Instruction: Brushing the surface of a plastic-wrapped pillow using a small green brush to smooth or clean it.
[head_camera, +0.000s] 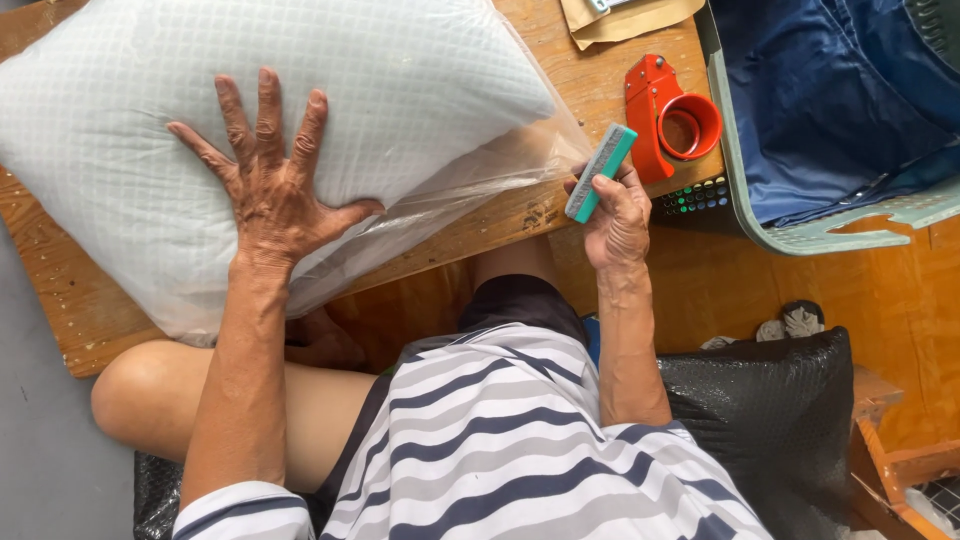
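Observation:
My left hand (268, 175) lies flat with fingers spread on a white quilted pillow (300, 90) in a clear plastic bag. The pillow rests on a low wooden board (560, 85). The loose open end of the bag (520, 170) trails toward my right hand. My right hand (615, 215) grips a small teal and grey bar-shaped tool (600, 172) at the board's near edge, just beside the bag's end.
A red tape dispenser (665, 115) lies on the board right of the tool. A pale green basket (800, 235) holding dark blue cloth stands at the upper right. A brown paper envelope (625, 20) lies at the top. A black bubble-wrap bag (770, 410) sits by my right side.

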